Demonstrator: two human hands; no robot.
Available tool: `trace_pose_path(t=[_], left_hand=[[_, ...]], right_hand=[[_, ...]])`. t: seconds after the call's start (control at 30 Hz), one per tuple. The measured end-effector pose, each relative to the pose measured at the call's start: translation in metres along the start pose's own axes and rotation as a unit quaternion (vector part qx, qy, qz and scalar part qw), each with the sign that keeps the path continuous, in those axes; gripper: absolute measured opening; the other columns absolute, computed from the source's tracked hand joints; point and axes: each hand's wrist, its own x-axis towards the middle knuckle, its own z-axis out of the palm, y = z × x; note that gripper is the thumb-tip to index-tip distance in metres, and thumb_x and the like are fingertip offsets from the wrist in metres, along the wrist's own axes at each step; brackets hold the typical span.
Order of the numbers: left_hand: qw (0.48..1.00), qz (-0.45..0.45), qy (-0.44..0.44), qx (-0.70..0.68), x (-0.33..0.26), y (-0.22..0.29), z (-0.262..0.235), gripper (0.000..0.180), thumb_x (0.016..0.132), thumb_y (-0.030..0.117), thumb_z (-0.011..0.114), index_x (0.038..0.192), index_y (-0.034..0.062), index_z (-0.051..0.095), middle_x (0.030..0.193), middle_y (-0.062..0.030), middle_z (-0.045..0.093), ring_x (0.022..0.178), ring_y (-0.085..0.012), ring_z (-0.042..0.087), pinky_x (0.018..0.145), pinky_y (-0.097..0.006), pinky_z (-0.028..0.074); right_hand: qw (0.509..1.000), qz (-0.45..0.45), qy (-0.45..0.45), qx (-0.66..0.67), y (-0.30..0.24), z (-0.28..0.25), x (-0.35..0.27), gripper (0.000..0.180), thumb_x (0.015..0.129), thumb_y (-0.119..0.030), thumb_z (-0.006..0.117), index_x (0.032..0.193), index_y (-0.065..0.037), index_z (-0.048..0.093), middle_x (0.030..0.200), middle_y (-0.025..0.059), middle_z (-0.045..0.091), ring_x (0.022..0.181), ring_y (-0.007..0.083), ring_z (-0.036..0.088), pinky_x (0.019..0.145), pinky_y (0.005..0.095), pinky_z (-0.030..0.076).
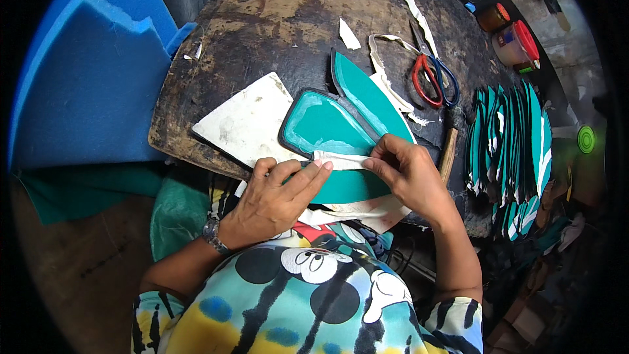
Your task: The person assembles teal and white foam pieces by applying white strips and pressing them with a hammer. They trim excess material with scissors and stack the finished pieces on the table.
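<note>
The left hand lay flat near the front edge of the worktable, its fingers pressed together and stretched out to the right, their tips holding down one end of a white strip. The right hand met it from the other side, thumb and forefinger pinching the same strip at its far end. The strip ran across the lower edge of a teal piece with a dark rim (the teal face showed pale streaks), which lay on the table just above both hands. A second teal piece, long and pointed, lay partly under it and slanted up toward the back of the table. More teal material showed beneath the fingers, with pale scraps hanging over the table's front edge.

To the left of the pieces, a white board rested flat on the dark, worn wood, touching the rimmed piece. Farther back and to the right lay scissors with one red and one blue handle, among curled white trimmings. A wooden handle stuck out just beside the right hand. Well to the right stood a stack of teal pieces on edge, and beyond them two jars with red lids. Blue foam filled the left side.
</note>
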Motion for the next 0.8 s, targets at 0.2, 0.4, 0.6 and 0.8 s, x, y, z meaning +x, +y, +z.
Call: trace_pose_path(t=[0.2, 0.4, 0.6, 0.8], left_hand=[[1.0, 0.0, -0.007, 0.009, 0.01, 0.003, -0.003, 0.054, 0.09, 0.008, 0.056, 0.143, -0.0021, 0.053, 0.126, -0.0104, 0.059, 0.106, -0.0222, 0.053, 0.09, -0.04, 0.039], [0.998, 0.01, -0.039, 0.044, 0.025, 0.005, -0.01, 0.05, 0.092, 0.011, 0.052, 0.14, -0.0036, 0.055, 0.117, -0.0096, 0.059, 0.095, -0.0203, 0.053, 0.08, -0.039, 0.04], [0.995, 0.04, -0.046, 0.085, 0.032, 0.004, -0.016, 0.048, 0.091, 0.012, 0.053, 0.136, -0.0049, 0.058, 0.114, -0.009, 0.06, 0.091, -0.0192, 0.054, 0.076, -0.036, 0.04], [0.994, 0.043, -0.051, 0.082, 0.034, 0.006, -0.017, 0.044, 0.09, 0.011, 0.057, 0.13, -0.0058, 0.062, 0.115, -0.0093, 0.06, 0.097, -0.0187, 0.056, 0.078, -0.035, 0.042]], right_hand=[[0.996, 0.056, -0.059, -0.024, 0.003, -0.003, 0.012, 0.023, 0.092, -0.02, 0.071, 0.09, 0.002, 0.065, 0.066, 0.0132, 0.059, 0.058, 0.0175, 0.05, 0.057, 0.0355, 0.041], [0.991, -0.008, -0.024, -0.132, 0.002, 0.006, 0.014, 0.027, 0.093, -0.023, 0.069, 0.091, 0.003, 0.064, 0.074, 0.0252, 0.064, 0.071, 0.0411, 0.064, 0.066, 0.0472, 0.047], [0.981, 0.0, -0.003, -0.196, -0.003, 0.009, 0.005, 0.027, 0.091, -0.024, 0.071, 0.091, 0.002, 0.063, 0.077, 0.025, 0.066, 0.076, 0.0426, 0.066, 0.066, 0.0502, 0.049], [0.952, -0.158, 0.047, -0.257, -0.024, 0.022, -0.045, 0.023, 0.078, -0.004, 0.067, 0.097, -0.003, 0.054, 0.088, 0.0138, 0.052, 0.071, 0.0331, 0.061, 0.065, 0.046, 0.051]])
